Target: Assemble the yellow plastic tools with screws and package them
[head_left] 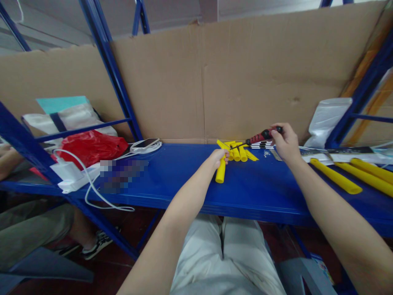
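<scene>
At the far left of the frame, a co-worker's forearm shows beside a red plastic bag [93, 148], and a phone [147, 143] lies on coiled white cable, upper left of centre. Just right of centre, the left hand [219, 159] has its grip closed around a yellow tube [220, 174], whose open end points toward the wearer over the blue tabletop [181, 180]. The tube looks light, smooth and fairly stiff, probably plastic; being round it may roll or slip, so the middle of its barrel seems the surest hold. Just beyond it lie short yellow pieces [242, 153]. A red-and-black screwdriver [259, 136] slants above them, the right hand's [286, 141] grip closed on the rear of its handle; whether its tip touches the tube I cannot tell. That ribbed handle should be easy to hold and turn. At the right edge, longer yellow tubes [336, 176] rest on the tabletop.
</scene>
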Demonstrator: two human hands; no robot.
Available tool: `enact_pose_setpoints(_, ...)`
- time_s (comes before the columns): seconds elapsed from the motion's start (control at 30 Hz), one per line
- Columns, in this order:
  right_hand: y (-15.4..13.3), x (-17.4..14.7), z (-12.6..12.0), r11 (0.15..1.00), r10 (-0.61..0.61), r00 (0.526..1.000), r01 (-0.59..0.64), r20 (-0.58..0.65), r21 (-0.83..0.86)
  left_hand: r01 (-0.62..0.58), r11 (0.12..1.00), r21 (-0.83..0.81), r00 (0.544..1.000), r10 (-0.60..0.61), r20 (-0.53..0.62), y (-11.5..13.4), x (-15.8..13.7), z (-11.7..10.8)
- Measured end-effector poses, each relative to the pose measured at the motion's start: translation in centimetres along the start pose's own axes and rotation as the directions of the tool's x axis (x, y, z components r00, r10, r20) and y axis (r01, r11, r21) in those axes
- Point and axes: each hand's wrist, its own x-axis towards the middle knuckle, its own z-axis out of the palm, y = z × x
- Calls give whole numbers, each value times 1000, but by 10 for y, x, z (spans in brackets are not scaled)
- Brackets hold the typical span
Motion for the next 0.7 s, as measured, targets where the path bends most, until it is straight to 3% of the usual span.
enact_pose_setpoints(0.2, 4, 1, -1, 996, 31, 999, -33, -19, -84, -1, 992, 126, 1000, 5, -29, 5, -6, 3)
enact_pose_setpoints(0.5, 15, 10, 6, 939, 225, 972, -198, -64, 282, -39, 986, 165, 999, 40, 2, 3, 2, -1)
enact_pose_setpoints(0.7, 9, 13, -2, 803, 362, 927, -365, 100, 471, -75, 981, 181, 997, 73, 20, 0, 17, -9)
